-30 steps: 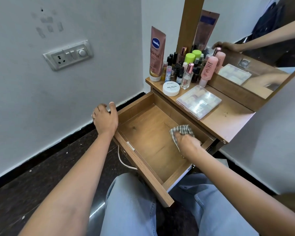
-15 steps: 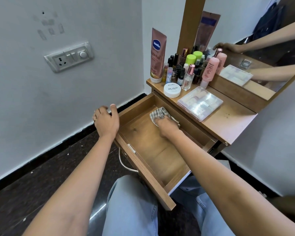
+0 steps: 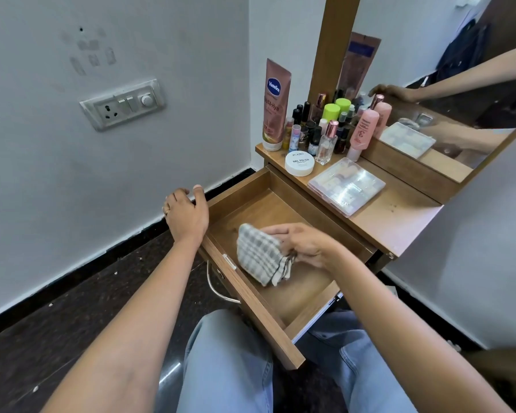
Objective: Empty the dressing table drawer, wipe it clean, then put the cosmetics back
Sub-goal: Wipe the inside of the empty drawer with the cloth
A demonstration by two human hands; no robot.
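The wooden drawer [image 3: 286, 308] is pulled out over my lap and holds nothing but a checked grey-and-white cloth [image 3: 258, 257]. My right hand [image 3: 303, 244] grips the cloth, which lies against the drawer's front wall on the left side. My left hand [image 3: 186, 216] holds the drawer's left front corner, fingers curled over the edge. The cosmetics stand on the dressing table top [image 3: 399, 216]: a Vaseline tube [image 3: 274, 105], a white nail polish jar [image 3: 299, 163], a clear plastic case [image 3: 346, 184], a pink bottle [image 3: 362, 134] and several small bottles [image 3: 316, 129].
A mirror [image 3: 447, 84] rises behind the table and reflects my arms. A switch plate [image 3: 122, 104] is on the left wall. A metal handle [image 3: 216, 289] hangs from the drawer front. My jeans-clad knees [image 3: 230, 362] sit below the drawer, over dark floor.
My right hand has swept the cloth from the drawer's right side to the back left, then forward to the front wall. My left hand has stayed on the corner.
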